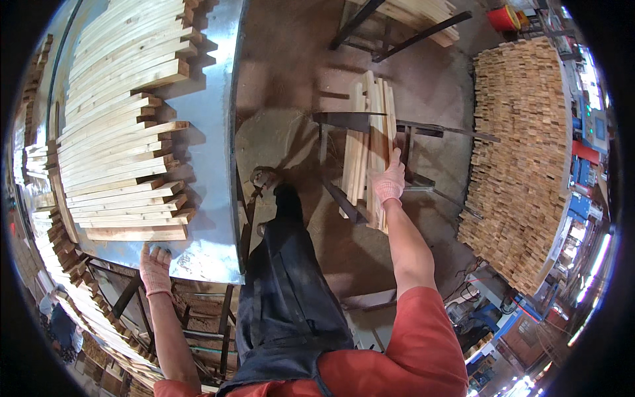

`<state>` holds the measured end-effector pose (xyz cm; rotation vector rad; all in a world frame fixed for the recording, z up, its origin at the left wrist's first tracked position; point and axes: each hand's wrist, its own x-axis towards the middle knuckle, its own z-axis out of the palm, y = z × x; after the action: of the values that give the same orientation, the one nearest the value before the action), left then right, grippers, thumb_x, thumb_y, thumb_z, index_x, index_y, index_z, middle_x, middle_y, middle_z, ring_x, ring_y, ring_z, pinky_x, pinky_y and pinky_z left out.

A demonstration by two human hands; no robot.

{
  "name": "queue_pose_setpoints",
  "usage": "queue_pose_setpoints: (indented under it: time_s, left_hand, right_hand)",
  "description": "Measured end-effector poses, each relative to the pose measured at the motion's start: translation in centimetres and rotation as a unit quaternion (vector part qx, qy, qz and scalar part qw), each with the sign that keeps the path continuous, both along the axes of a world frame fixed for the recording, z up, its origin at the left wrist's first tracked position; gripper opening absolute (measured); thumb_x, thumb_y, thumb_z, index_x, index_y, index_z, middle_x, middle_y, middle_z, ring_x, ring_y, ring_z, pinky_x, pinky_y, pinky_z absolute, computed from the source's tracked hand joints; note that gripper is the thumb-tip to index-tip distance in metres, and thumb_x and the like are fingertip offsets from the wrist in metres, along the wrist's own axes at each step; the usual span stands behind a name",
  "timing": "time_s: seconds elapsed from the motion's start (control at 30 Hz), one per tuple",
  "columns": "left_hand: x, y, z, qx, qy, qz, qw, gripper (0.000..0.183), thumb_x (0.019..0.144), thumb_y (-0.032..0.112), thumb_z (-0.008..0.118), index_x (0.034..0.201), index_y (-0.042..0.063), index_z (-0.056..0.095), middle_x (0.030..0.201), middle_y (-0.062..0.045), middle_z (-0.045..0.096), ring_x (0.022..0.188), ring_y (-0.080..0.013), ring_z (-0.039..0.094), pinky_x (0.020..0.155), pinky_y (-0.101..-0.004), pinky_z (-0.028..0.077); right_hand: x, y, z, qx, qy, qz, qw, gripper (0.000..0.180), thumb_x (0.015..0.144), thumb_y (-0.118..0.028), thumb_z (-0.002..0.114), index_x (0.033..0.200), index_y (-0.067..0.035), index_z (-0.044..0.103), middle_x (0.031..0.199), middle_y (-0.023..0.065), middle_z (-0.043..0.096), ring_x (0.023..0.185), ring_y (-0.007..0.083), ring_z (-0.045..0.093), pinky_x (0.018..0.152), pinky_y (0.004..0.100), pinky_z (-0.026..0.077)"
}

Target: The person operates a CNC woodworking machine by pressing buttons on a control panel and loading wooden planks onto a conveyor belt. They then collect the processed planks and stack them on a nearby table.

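Note:
My left hand [156,268], in a knitted work glove, rests at the near edge of a metal-topped table [213,198]. Its fingertips are just short of the nearest wooden strip [136,233] in a long row of strips [119,149] lying side by side, their ends uneven. On the other side, my right hand [388,182], gloved too, lies on a small stack of wooden strips [369,144] on a dark metal stand [347,121]. The fingers point away from me along the strips; whether they grip one is not clear.
A large block of stacked wood pieces [518,164] fills the right side. Another rack with boards [412,20] stands ahead, near a red bucket [503,19]. Blue machinery [588,164] is at the far right. Metal bars of the stand jut toward the stacked wood.

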<state>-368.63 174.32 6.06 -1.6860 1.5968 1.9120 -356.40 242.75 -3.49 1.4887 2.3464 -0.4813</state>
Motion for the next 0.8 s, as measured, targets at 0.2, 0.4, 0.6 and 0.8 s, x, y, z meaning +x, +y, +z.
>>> queue_pose_setpoints:
  time_s: [0.2, 0.4, 0.6, 0.8]
  left_hand:
    - [-2.2, 0.1, -1.0, 0.055, 0.042, -0.009, 0.998, 0.079, 0.109, 0.044, 0.068, 0.165, -0.002, 0.038, 0.171, -0.021, 0.039, 0.142, -0.0304, 0.054, 0.108, -0.0412, 0.055]
    - [-2.3, 0.3, -0.8, 0.077, 0.068, 0.146, 0.984, 0.044, 0.106, 0.035, 0.076, 0.137, 0.006, 0.061, 0.124, -0.006, 0.066, 0.091, -0.0171, 0.063, 0.066, -0.0301, 0.055]
    - [-3.6, 1.4, 0.1, -0.054, 0.183, -0.009, 0.982, 0.034, 0.106, 0.028, 0.076, 0.129, 0.009, 0.06, 0.105, -0.004, 0.069, 0.092, -0.0174, 0.069, 0.082, -0.0353, 0.061]
    - [-4.3, 1.4, -1.5, 0.003, 0.135, -0.004, 0.991, 0.065, 0.106, 0.031, 0.076, 0.155, -0.001, 0.049, 0.133, -0.016, 0.069, 0.109, -0.0247, 0.073, 0.092, -0.0391, 0.062]
  right_hand:
    - [1.0, -0.7, -2.4, -0.064, 0.119, -0.005, 0.991, 0.112, 0.09, -0.034, 0.088, 0.174, 0.0, 0.021, 0.171, 0.0302, 0.04, 0.157, 0.0432, 0.042, 0.131, 0.0455, 0.033]
    - [1.3, -1.0, -3.3, -0.124, 0.115, 0.009, 0.985, 0.081, 0.091, -0.028, 0.086, 0.159, -0.004, 0.049, 0.149, 0.0258, 0.065, 0.133, 0.0448, 0.064, 0.113, 0.0489, 0.05]
    - [-2.9, -3.8, 9.4, -0.091, -0.151, 0.224, 0.958, 0.06, 0.095, -0.048, 0.072, 0.135, -0.003, 0.073, 0.128, 0.0304, 0.074, 0.121, 0.0448, 0.071, 0.105, 0.0504, 0.056]
    - [-15.1, -13.2, 22.0, -0.362, 0.097, 0.319, 0.87, 0.037, 0.099, -0.029, 0.076, 0.123, -0.001, 0.079, 0.113, 0.0165, 0.08, 0.11, 0.0212, 0.076, 0.1, 0.0358, 0.057]
